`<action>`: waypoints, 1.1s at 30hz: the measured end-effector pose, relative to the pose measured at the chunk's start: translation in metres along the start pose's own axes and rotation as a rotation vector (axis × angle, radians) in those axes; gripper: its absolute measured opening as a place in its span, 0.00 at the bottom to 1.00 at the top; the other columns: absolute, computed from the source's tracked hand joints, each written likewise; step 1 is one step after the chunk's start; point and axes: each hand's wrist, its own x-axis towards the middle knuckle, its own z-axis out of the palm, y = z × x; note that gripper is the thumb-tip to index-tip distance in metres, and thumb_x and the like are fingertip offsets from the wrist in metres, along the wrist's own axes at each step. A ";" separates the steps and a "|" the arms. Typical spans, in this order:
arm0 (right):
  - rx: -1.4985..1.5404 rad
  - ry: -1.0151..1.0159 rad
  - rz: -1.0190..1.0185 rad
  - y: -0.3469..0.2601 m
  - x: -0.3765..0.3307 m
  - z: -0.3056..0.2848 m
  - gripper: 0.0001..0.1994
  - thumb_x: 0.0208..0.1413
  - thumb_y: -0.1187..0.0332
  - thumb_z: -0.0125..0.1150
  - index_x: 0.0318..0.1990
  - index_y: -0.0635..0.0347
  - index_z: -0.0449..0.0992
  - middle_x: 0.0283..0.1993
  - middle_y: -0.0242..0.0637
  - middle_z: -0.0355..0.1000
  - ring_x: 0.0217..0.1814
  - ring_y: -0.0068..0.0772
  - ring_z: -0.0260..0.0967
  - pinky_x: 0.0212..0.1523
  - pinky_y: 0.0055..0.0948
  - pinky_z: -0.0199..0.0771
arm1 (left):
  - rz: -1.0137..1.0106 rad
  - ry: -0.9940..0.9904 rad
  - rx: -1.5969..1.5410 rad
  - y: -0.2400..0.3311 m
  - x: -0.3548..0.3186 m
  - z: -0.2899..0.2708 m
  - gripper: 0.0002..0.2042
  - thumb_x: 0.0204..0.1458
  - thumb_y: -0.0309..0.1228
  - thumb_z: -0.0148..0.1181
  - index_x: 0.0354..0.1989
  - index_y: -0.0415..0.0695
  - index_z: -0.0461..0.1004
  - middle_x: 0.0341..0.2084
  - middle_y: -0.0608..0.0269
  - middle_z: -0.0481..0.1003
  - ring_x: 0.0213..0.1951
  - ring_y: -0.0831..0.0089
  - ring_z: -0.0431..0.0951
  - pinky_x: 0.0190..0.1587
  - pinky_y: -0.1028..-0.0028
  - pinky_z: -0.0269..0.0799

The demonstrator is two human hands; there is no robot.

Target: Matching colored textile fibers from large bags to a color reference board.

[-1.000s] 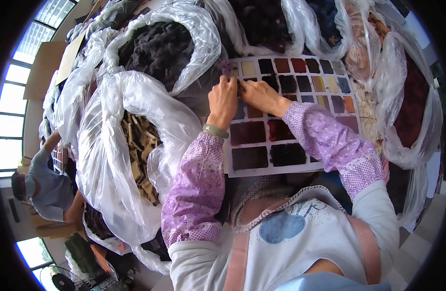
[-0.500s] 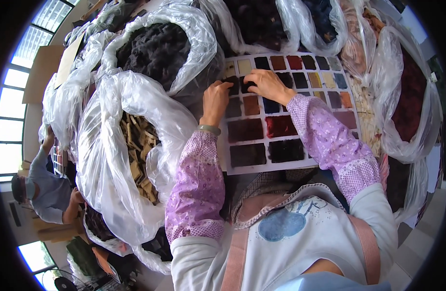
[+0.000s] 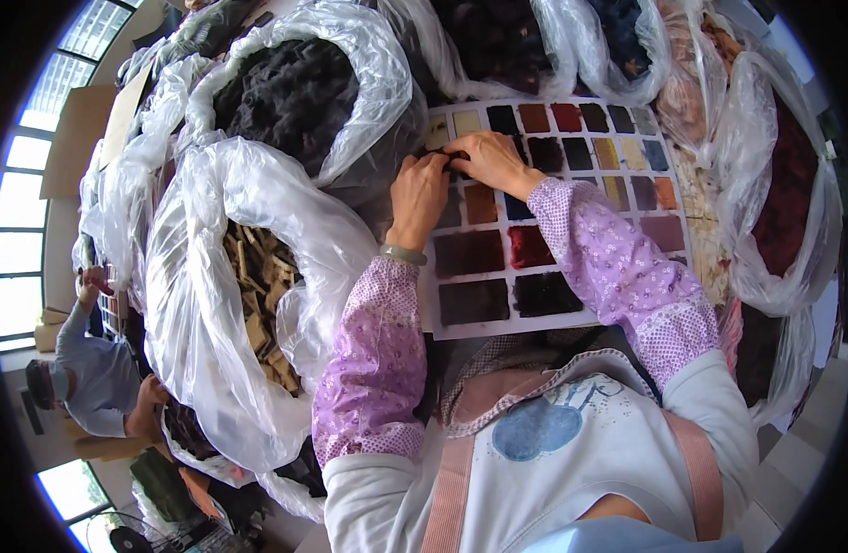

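A white board (image 3: 498, 328) lies before me, covered with rows of coloured fibre patches in black, brown, red, yellow and grey. At its upper left my left hand (image 3: 418, 197) and my right hand (image 3: 491, 163) come together, fingertips nearly touching over a dark patch. Both hands are closed in a pinch. Whatever is between the fingers is dark and too small to make out. Below them sit a brown patch (image 3: 480, 204), a maroon patch (image 3: 468, 252) and a bright red patch (image 3: 532, 246). My right hand and forearm hide part of the board.
Clear plastic bags surround the board: one with black fibre (image 3: 290, 97), one with tan pieces (image 3: 258, 295), one with dark red fibre (image 3: 782, 198). Another person (image 3: 101, 382) works at the far left. A wooden surface (image 3: 705, 212) shows beside the board.
My right hand has moved left, and my left hand has shifted slightly right and down, so their fingertips now meet. The person at the left has raised a hand.
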 end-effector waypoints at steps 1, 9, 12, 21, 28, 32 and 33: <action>0.002 -0.002 0.005 -0.003 0.002 -0.001 0.10 0.41 0.67 0.59 0.34 0.55 0.76 0.32 0.41 0.73 0.36 0.43 0.70 0.36 0.36 0.70 | -0.022 -0.020 0.052 0.004 -0.002 -0.002 0.10 0.39 0.25 0.56 0.34 0.43 0.71 0.29 0.62 0.73 0.32 0.61 0.70 0.31 0.66 0.70; 0.236 -0.135 0.114 0.005 0.016 0.003 0.16 0.36 0.69 0.63 0.37 0.59 0.71 0.30 0.41 0.72 0.34 0.44 0.70 0.34 0.35 0.69 | -0.146 -0.012 0.012 0.008 -0.007 -0.006 0.16 0.39 0.25 0.58 0.40 0.44 0.69 0.34 0.58 0.73 0.34 0.57 0.71 0.36 0.66 0.68; 0.038 -0.104 0.119 0.004 0.024 0.006 0.16 0.34 0.67 0.65 0.34 0.60 0.70 0.31 0.41 0.72 0.36 0.46 0.69 0.35 0.36 0.68 | -0.182 -0.027 -0.143 0.019 -0.010 -0.018 0.19 0.38 0.25 0.59 0.44 0.44 0.68 0.38 0.54 0.72 0.39 0.55 0.71 0.39 0.66 0.68; -0.136 -0.143 0.170 -0.004 0.028 0.011 0.12 0.39 0.62 0.64 0.28 0.56 0.70 0.32 0.40 0.71 0.38 0.43 0.68 0.34 0.39 0.67 | -0.474 0.237 -0.228 0.086 -0.121 -0.148 0.17 0.39 0.20 0.58 0.41 0.46 0.72 0.41 0.53 0.71 0.41 0.55 0.73 0.41 0.68 0.69; 0.122 0.224 -0.469 -0.138 0.016 0.015 0.05 0.47 0.68 0.56 0.27 0.56 0.67 0.24 0.34 0.70 0.24 0.38 0.69 0.23 0.30 0.69 | -1.251 0.831 0.559 0.050 -0.365 -0.247 0.06 0.47 0.26 0.53 0.33 0.41 0.73 0.23 0.59 0.74 0.24 0.70 0.73 0.27 0.75 0.67; 0.056 0.068 -0.583 -0.240 0.025 0.056 0.07 0.45 0.67 0.58 0.31 0.58 0.69 0.24 0.38 0.70 0.26 0.41 0.71 0.26 0.34 0.71 | -1.428 0.188 0.496 0.053 -0.459 -0.190 0.15 0.41 0.26 0.56 0.40 0.44 0.69 0.31 0.54 0.72 0.35 0.56 0.72 0.37 0.63 0.66; -0.015 -0.017 -0.528 -0.250 0.030 0.071 0.05 0.45 0.70 0.56 0.30 0.59 0.70 0.24 0.42 0.71 0.27 0.42 0.72 0.27 0.35 0.72 | -1.341 0.204 0.537 0.058 -0.463 -0.175 0.17 0.40 0.26 0.56 0.42 0.44 0.68 0.33 0.53 0.72 0.38 0.55 0.71 0.39 0.62 0.65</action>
